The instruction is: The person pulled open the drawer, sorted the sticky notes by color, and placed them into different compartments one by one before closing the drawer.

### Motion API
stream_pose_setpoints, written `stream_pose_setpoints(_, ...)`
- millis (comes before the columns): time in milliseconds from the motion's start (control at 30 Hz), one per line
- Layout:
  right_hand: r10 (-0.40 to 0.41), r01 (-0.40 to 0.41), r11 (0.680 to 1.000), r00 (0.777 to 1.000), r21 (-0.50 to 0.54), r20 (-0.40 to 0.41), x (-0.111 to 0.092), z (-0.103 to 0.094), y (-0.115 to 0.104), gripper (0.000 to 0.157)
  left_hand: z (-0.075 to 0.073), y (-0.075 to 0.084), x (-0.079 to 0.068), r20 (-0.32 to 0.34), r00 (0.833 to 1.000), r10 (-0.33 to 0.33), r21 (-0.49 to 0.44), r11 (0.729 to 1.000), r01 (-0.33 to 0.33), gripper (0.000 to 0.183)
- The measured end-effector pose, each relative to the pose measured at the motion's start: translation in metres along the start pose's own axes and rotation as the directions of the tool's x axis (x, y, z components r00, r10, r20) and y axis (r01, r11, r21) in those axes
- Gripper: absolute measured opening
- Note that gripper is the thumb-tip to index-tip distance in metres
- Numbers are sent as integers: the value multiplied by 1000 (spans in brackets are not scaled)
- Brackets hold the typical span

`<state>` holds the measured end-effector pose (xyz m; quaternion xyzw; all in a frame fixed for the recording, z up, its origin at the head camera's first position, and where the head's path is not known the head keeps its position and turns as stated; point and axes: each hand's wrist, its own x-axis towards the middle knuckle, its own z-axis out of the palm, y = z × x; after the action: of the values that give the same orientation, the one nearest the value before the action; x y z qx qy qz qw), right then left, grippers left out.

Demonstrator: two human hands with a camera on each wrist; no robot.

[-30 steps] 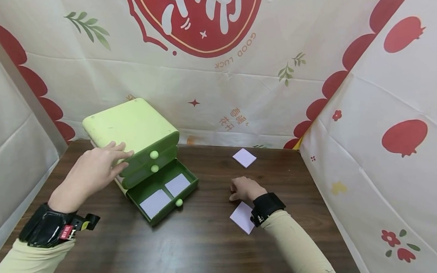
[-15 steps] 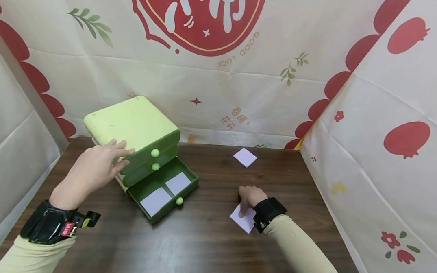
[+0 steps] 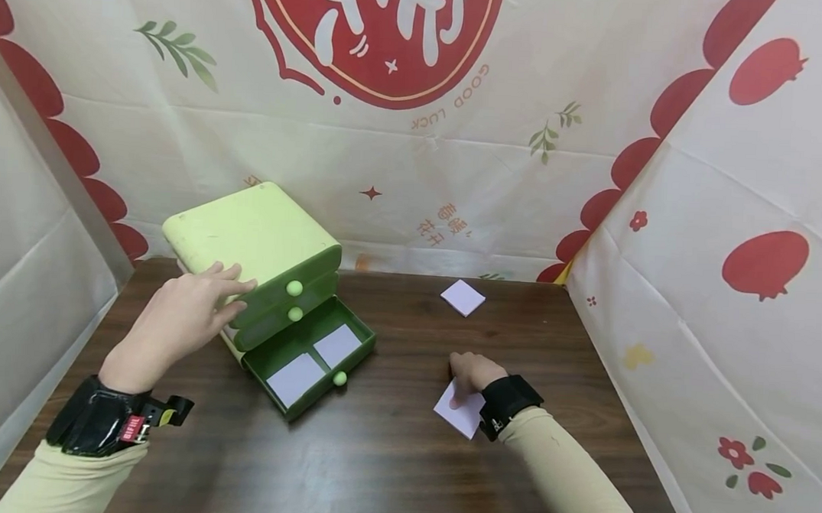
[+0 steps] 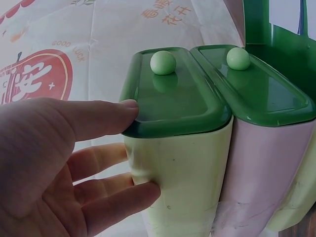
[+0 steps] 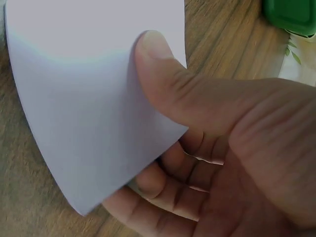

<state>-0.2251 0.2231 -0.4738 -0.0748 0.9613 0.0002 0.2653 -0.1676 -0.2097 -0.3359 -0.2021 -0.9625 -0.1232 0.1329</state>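
In the head view my left hand point(image 3: 185, 317) rests on the near corner of a pale green drawer cabinet point(image 3: 253, 234). The left wrist view shows its thumb on the edge of the top dark green drawer front point(image 4: 192, 101), with the other fingers loosely extended against the cabinet's top. My right hand point(image 3: 476, 372) pinches a lilac pad of note paper point(image 3: 455, 419) over the table. In the right wrist view the thumb lies on top of the note pad point(image 5: 89, 118), which bends slightly, and the fingers are curled beneath it.
The bottom drawer point(image 3: 362, 346) is pulled out and holds two lilac pads point(image 3: 295, 379) in separate compartments. Another lilac pad point(image 3: 463, 297) lies at the back of the brown wooden table point(image 3: 374, 469). Printed cloth walls point(image 3: 388, 156) stand behind and on both sides.
My right hand has moved slightly right and toward me, and its thumb has come down onto the near note pad, which it now pinches. My left hand has stayed at the cabinet.
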Motion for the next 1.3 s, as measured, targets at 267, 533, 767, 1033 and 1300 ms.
stream_pose_setpoints(267,-25,25,997,1000,77,-1,0,0,4,48,1,0,0,-22,1000,9,2,1000,-9,35)
stream_pose_setpoints(533,-49,50,994,999,102,-8,1,0,6,41,1,1,0,-22,1000,14,7,1000,-14,35)
stream_pose_setpoints(767,-95,94,993,995,67,6,2,-2,7,28,0,2,1,-14,1000,8,9,1000,-8,35)
stream_pose_setpoints(1033,-204,207,976,978,64,-53,6,-6,6,18,0,1,1,-8,1000,-1,0,1000,1,35)
stream_pose_setpoints(1300,-237,248,964,964,93,-122,12,-10,1,16,-1,2,1,-1,1000,-7,-5,1000,7,36)
